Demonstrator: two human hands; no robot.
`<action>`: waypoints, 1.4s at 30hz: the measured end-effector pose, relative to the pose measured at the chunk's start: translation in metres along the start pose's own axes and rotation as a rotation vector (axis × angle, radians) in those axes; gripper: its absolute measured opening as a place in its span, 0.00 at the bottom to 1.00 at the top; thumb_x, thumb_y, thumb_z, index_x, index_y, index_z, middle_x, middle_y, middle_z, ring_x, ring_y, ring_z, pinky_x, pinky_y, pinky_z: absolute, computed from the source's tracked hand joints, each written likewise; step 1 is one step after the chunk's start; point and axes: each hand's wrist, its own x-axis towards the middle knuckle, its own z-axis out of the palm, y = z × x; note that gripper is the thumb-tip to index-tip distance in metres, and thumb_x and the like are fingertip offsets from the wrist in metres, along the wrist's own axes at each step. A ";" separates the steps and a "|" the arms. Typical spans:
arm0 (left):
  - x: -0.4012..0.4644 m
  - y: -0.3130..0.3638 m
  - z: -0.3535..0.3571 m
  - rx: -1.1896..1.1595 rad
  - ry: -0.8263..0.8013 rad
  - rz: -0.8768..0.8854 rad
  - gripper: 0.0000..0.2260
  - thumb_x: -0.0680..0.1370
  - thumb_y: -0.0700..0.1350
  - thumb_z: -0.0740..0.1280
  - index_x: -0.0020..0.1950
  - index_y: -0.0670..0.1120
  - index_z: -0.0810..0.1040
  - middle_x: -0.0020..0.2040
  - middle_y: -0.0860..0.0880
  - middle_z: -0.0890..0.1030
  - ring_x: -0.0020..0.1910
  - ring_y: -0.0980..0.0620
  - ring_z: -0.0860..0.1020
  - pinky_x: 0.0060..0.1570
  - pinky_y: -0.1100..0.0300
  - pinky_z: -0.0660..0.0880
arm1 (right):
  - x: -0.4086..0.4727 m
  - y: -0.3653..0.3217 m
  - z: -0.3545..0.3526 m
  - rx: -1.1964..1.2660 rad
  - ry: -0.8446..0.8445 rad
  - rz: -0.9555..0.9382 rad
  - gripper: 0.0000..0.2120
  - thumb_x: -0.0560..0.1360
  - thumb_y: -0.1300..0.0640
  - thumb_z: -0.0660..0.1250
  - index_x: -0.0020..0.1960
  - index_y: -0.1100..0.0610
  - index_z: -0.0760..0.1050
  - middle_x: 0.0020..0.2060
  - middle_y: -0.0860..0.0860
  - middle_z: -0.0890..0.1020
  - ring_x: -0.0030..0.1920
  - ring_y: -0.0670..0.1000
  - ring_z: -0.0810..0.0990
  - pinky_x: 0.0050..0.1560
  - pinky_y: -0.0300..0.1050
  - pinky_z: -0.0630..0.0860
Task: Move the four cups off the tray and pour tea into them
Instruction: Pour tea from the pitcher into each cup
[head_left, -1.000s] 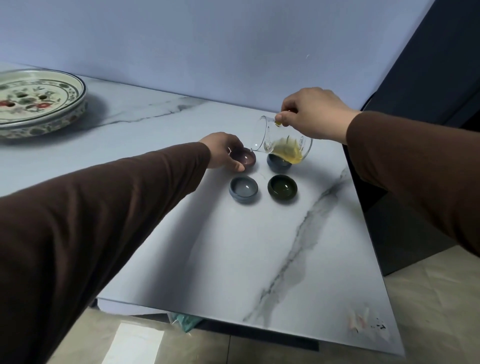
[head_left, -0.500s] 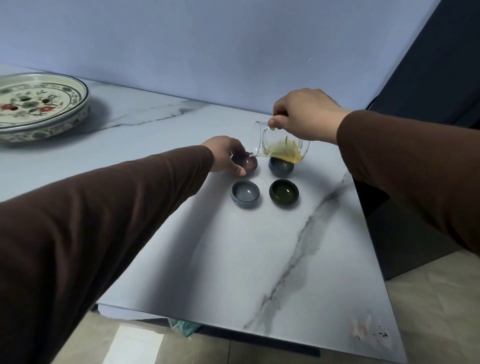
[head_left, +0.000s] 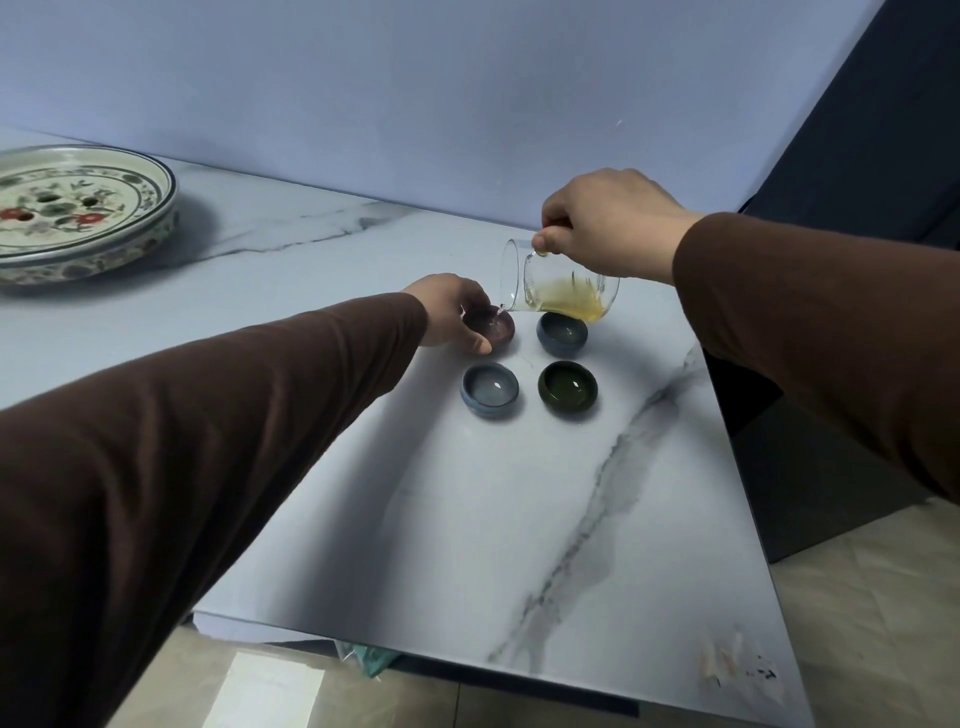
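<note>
**Tea goes into the brown cup**

The right hand (head_left: 608, 223) grips the handle of a glass pitcher (head_left: 558, 283), fingers closed around it, and holds the pitcher tipped on its side above the desk (head_left: 467, 519). Yellow tea (head_left: 569, 301) pools along the pitcher's lower wall, and a thin stream leaves the spout and falls into the brown cup (head_left: 491, 325).

The left hand (head_left: 452, 312) steadies that brown cup, fingers curled around its far side and thumb pressed to its near rim, while the cup stands on the desk.

Four cups sit close together in a square on the marble-patterned desk. The brown cup is at the back left. The dark blue cup (head_left: 562, 335) is at the back right, directly under the pitcher's body. The light blue cup (head_left: 489, 389) is at the front left and the green cup (head_left: 568, 391) at the front right. The three free cups stand upright and apart from each other, each showing a glossy inside.

The round painted tray (head_left: 130, 228) rests well away at the desk's far left, near the wall. Both arms wear brown sleeves (head_left: 208, 441).
</note>
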 end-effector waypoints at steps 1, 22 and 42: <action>0.000 0.000 0.000 0.002 -0.001 -0.001 0.29 0.66 0.52 0.78 0.65 0.50 0.75 0.60 0.48 0.78 0.60 0.47 0.76 0.63 0.51 0.73 | 0.000 0.000 0.000 -0.003 0.002 -0.004 0.11 0.78 0.43 0.63 0.40 0.48 0.74 0.36 0.49 0.77 0.43 0.57 0.74 0.41 0.46 0.65; 0.000 0.001 -0.001 0.030 -0.005 -0.001 0.30 0.65 0.53 0.78 0.65 0.50 0.75 0.60 0.48 0.78 0.60 0.47 0.76 0.63 0.51 0.73 | 0.004 -0.001 -0.004 -0.046 0.019 -0.036 0.13 0.78 0.44 0.63 0.42 0.50 0.77 0.34 0.49 0.76 0.42 0.57 0.74 0.40 0.46 0.65; -0.001 0.001 0.001 -0.013 -0.002 -0.015 0.28 0.66 0.51 0.78 0.64 0.51 0.76 0.61 0.49 0.78 0.61 0.47 0.75 0.63 0.52 0.73 | -0.014 0.010 -0.001 0.126 0.007 0.121 0.13 0.78 0.43 0.62 0.43 0.50 0.80 0.39 0.48 0.80 0.44 0.55 0.76 0.39 0.45 0.66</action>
